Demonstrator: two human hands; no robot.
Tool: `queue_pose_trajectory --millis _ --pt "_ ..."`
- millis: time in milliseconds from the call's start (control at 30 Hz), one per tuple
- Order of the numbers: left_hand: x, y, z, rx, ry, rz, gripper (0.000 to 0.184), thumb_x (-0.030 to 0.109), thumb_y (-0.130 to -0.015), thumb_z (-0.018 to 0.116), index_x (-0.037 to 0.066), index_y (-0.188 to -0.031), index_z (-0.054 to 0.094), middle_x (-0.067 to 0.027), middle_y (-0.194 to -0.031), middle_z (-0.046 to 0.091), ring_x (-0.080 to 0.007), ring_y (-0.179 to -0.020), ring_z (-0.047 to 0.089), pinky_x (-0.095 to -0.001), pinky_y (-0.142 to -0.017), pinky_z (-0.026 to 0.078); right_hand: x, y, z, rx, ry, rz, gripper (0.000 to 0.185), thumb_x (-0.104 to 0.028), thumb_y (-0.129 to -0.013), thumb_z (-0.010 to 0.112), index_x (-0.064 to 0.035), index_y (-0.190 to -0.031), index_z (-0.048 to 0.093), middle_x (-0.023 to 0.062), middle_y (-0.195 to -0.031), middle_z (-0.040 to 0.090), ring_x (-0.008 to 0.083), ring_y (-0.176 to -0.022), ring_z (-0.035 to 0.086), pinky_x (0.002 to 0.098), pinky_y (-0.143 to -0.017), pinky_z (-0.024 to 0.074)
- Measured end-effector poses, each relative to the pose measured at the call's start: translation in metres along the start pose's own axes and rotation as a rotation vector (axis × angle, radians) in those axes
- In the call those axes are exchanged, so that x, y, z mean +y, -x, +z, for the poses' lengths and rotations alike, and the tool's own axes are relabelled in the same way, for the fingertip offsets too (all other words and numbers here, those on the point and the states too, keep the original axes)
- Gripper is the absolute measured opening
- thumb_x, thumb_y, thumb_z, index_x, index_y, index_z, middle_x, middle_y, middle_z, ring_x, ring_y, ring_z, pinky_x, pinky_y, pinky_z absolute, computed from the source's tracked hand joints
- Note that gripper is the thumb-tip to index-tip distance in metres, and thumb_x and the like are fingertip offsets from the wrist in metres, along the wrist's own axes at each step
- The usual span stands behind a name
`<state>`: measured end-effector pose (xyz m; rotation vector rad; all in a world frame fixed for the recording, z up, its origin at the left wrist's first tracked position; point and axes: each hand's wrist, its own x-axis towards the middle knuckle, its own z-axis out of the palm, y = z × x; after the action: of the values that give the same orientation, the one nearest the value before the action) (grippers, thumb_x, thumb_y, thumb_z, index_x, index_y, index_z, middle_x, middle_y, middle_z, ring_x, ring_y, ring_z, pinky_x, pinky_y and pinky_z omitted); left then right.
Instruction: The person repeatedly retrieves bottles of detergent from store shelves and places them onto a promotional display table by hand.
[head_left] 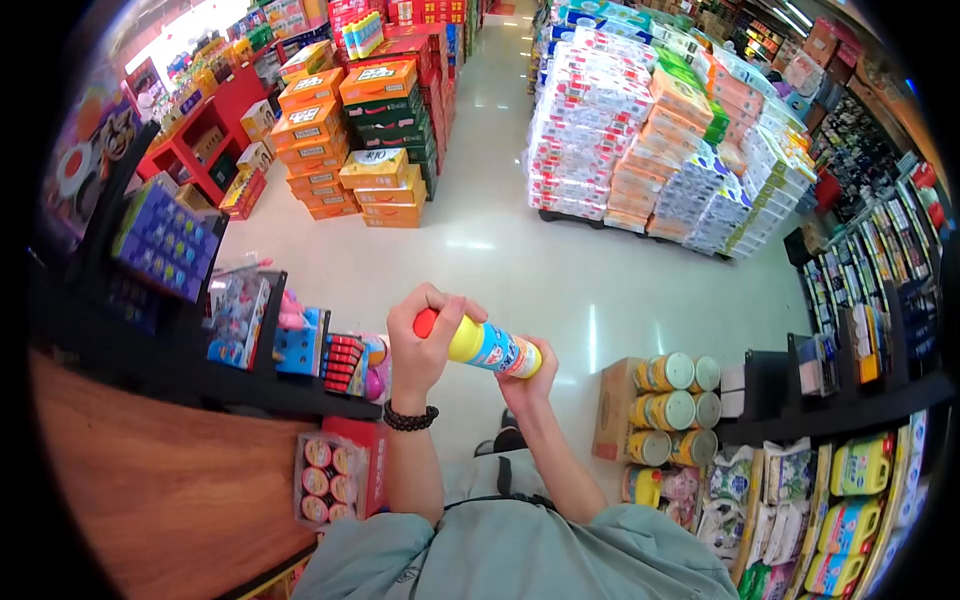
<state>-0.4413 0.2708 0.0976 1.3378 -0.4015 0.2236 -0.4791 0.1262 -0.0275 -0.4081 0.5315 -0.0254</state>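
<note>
A yellow bottle [492, 348] with a blue label and a red cap is held tilted in front of the body, its cap end at the upper left. My left hand [430, 330] wraps round the cap end, and a dark beaded bracelet [410, 417] circles that wrist. Round the lower right end of the bottle, my right hand [535, 375] is closed, partly behind it.
Stacked orange boxes [312, 130] stand ahead on the left, wrapped paper packs [590, 120] ahead on the right. A wooden counter [180, 470] lies at the left. Yellow cans [665, 410] and a cardboard box [615, 410] are at the right, beside shelves.
</note>
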Motion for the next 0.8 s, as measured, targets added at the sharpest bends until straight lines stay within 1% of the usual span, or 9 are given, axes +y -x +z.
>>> queue_pose_trajectory --millis 67,167,267,367,467,567,667,767,800 --pt "-0.016 -0.029 0.000 0.028 -0.080 0.008 0.025 0.011 -0.097 0.053 0.000 -0.074 0.051 -0.0182 -0.076 0.070 -0.0197 -0.072 0.067 -0.0306 -0.070 0.054 -0.009 -0.035 0.010 -0.021 0.011 0.032 0.023 -0.031 -0.087 0.049 -0.0110 -0.087 0.060 0.0040 -0.082 0.064 0.0172 -0.071 0.062 0.0300 -0.051 0.0445" --pt "-0.061 -0.076 -0.006 0.110 0.001 0.039 0.031 0.015 -0.099 0.048 -0.002 -0.074 0.053 -0.0185 -0.075 0.070 -0.0212 -0.071 0.067 -0.0314 -0.070 0.054 -0.021 -0.090 0.034 -0.035 0.025 0.059 0.023 -0.031 -0.087 0.049 -0.0106 -0.087 0.060 0.0049 -0.083 0.066 0.0178 -0.071 0.062 0.0304 -0.051 0.0440" --pt "-0.093 -0.133 -0.001 0.171 -0.082 0.077 0.037 0.017 -0.101 0.042 -0.003 -0.073 0.053 -0.0190 -0.074 0.070 -0.0222 -0.070 0.067 -0.0326 -0.070 0.054 -0.034 -0.156 0.056 -0.046 0.021 0.090 0.024 -0.031 -0.087 0.049 -0.0104 -0.088 0.060 0.0060 -0.084 0.067 0.0189 -0.070 0.063 0.0313 -0.050 0.0443" --pt "-0.120 -0.205 0.006 0.205 -0.132 0.078 0.038 0.016 -0.101 0.037 -0.002 -0.070 0.050 -0.0221 -0.070 0.067 -0.0294 -0.067 0.067 -0.0395 -0.068 0.056 -0.059 -0.220 0.088 -0.077 0.031 0.089 0.024 -0.031 -0.087 0.049 -0.0099 -0.088 0.060 0.0068 -0.084 0.067 0.0202 -0.070 0.064 0.0329 -0.049 0.0452" --pt "-0.149 -0.267 0.006 0.285 -0.032 0.098 0.039 0.018 -0.102 0.036 -0.002 -0.071 0.050 -0.0233 -0.070 0.066 -0.0322 -0.065 0.066 -0.0424 -0.067 0.056 -0.087 -0.275 0.128 -0.125 0.059 0.057 0.024 -0.031 -0.088 0.049 -0.0097 -0.088 0.060 0.0074 -0.084 0.067 0.0210 -0.069 0.064 0.0343 -0.048 0.0459" --pt "-0.167 -0.316 0.010 0.325 0.002 0.124 0.039 0.018 -0.102 0.036 -0.001 -0.070 0.049 -0.0238 -0.069 0.065 -0.0346 -0.066 0.066 -0.0445 -0.068 0.056 -0.109 -0.324 0.152 -0.182 0.080 0.045 0.023 -0.030 -0.088 0.049 -0.0097 -0.088 0.060 0.0080 -0.083 0.066 0.0215 -0.069 0.064 0.0352 -0.048 0.0458" --pt "-0.183 -0.361 0.008 0.291 -0.037 0.114 0.040 0.023 -0.101 0.034 0.000 -0.071 0.048 -0.0230 -0.067 0.063 -0.0347 -0.065 0.064 -0.0456 -0.069 0.055 -0.115 -0.372 0.174 -0.190 0.068 0.064 0.023 -0.029 -0.088 0.049 -0.0097 -0.087 0.060 0.0089 -0.083 0.067 0.0221 -0.069 0.064 0.0361 -0.047 0.0455" --pt "-0.208 -0.404 0.004 0.234 0.258 0.162 0.041 0.028 -0.099 0.032 0.001 -0.073 0.048 -0.0219 -0.067 0.061 -0.0339 -0.063 0.061 -0.0465 -0.070 0.053 -0.121 -0.419 0.197 -0.195 0.072 0.075 0.023 -0.029 -0.088 0.048 -0.0094 -0.086 0.060 0.0100 -0.084 0.067 0.0227 -0.068 0.065 0.0366 -0.047 0.0452" --pt "-0.215 -0.420 0.003 0.251 0.280 0.147 0.041 0.029 -0.099 0.032 0.000 -0.075 0.049 -0.0215 -0.067 0.060 -0.0337 -0.063 0.060 -0.0466 -0.070 0.052 -0.123 -0.434 0.204 -0.199 0.075 0.072 0.023 -0.028 -0.088 0.048 -0.0093 -0.086 0.060 0.0104 -0.085 0.068 0.0230 -0.068 0.065 0.0367 -0.047 0.0451"
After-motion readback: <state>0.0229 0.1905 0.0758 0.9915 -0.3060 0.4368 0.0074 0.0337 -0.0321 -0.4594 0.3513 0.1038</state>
